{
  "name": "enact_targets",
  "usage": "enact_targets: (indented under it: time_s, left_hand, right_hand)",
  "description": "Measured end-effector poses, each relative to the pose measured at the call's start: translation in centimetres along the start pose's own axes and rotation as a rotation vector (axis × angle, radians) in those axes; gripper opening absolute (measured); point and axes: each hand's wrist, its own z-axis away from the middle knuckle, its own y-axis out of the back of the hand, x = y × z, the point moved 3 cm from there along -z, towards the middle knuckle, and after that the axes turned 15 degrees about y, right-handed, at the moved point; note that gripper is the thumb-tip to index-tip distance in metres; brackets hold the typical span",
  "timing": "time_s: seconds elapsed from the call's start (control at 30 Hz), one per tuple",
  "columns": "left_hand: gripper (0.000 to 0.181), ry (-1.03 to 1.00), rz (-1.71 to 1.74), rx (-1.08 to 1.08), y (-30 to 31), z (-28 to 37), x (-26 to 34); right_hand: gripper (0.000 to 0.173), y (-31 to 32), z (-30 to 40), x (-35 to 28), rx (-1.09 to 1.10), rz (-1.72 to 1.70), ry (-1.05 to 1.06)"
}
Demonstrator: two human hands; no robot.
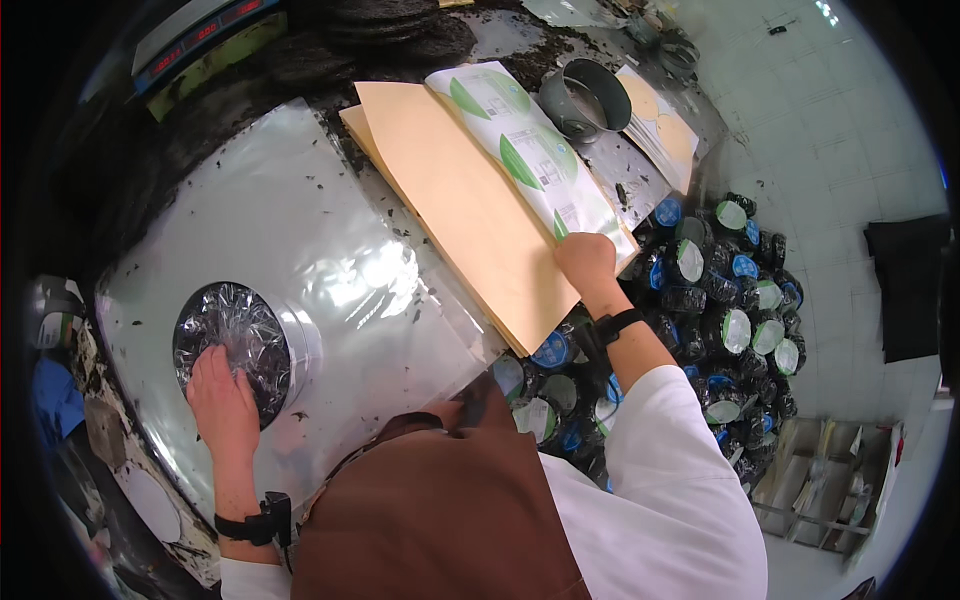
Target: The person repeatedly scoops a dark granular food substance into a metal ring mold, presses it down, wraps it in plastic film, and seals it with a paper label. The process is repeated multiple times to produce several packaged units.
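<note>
My left hand [225, 401] rests with its fingers on a round, dark pack in crinkled clear film [232, 315]. A shiny metal ring [306, 349] surrounds this pack. Both sit on a wide stack of clear plastic sheets [247, 195]. To the right, my right hand [589, 262] is curled at the near end of a white and green printed label sheet [529, 142]. Its fingertips are hidden, but they appear to pinch the sheet. Beneath that sheet lies a stack of tan paper [465, 202], its near corner overhanging the table edge.
A grey metal ring [559, 101] and more label sheets [660, 124] stand behind the paper. Many film-wrapped round packs [735, 330] are heaped right of the table. A digital scale [202, 37] is at upper left, dark material [382, 37] beside it. A divided rack [825, 480] stands lower right.
</note>
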Motion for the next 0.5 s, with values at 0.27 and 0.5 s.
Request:
enact_targets:
  time_s: [0.27,0.5]
  left_hand:
    - [0.037,0.007,0.035,0.010,0.3,0.0,0.7]
    - [0.040,0.033,0.055,-0.003,0.9,0.3,0.2]
  right_hand:
    - [0.035,3.6,0.1,4.3,-0.010,-0.336,-0.079]
    - [0.019,17.0,2.9,24.6,0.142,-0.686,-0.068]
